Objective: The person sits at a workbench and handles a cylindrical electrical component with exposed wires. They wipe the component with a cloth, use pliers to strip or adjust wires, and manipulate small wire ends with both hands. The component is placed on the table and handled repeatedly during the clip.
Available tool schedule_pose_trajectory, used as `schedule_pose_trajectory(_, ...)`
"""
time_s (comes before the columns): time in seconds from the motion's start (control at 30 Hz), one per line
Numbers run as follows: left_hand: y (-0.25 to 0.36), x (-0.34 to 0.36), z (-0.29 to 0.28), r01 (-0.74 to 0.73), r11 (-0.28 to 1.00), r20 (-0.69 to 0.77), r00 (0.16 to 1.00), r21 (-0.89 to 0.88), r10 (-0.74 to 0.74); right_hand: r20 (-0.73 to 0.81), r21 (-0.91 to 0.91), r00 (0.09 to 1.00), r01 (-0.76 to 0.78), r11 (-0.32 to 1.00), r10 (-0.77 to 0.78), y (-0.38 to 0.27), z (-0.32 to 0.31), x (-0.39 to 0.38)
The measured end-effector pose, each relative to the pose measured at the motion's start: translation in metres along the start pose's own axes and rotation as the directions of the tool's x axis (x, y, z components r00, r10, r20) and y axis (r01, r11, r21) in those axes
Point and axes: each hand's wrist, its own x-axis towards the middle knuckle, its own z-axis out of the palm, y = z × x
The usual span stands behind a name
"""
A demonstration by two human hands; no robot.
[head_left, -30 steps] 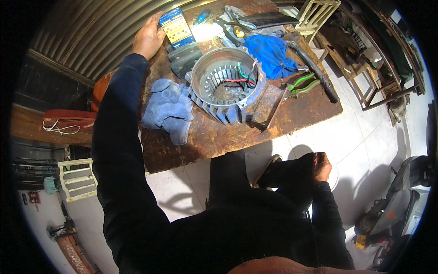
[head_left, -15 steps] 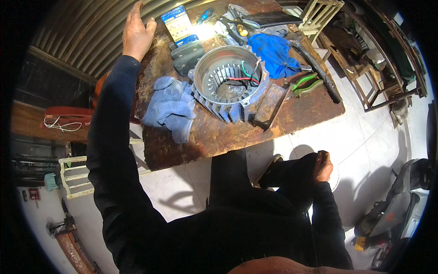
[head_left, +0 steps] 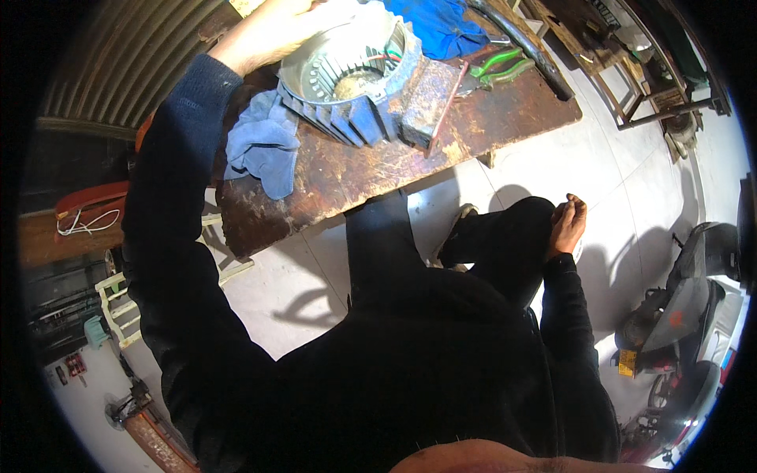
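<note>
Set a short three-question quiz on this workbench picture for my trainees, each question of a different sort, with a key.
1. True or false: the right hand rests on the person's knee, away from the bench.
2. What is the left hand touching?
A. the finned motor housing
B. the green-handled pliers
C. the grey-blue cloth
3. Fill in: the cloth lies on the person's ____ side of the housing.

Key: 1 true; 2 A; 3 left.
</note>
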Motion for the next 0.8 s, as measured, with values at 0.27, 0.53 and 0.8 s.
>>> schedule_pose_trajectory(0.27, -0.021, 0.015, 0.017, -0.013, 1.0, 0.191, 0.982, 0.019, 0.009, -0.101, 0.074, 0.988, 0.127, 0.989, -0.12, -0.118, 0.002, 0.013)
schedule_pose_trajectory(0.53, -0.07, 0.004, 0.024, -0.06, 0.996, 0.166, 0.985, 0.061, 0.05, 0.475, -0.164, 0.831, 0.405, 0.899, -0.288, -0.209, 0.092, 0.03)
schedule_pose_trajectory(0.8, -0.021, -0.094, 0.031, 0.034, 0.976, -0.348, 0.936, 0.217, 0.045, 0.836, -0.253, 0.549, 0.345, 0.904, 0.024, -0.225, 0.196, 0.074)
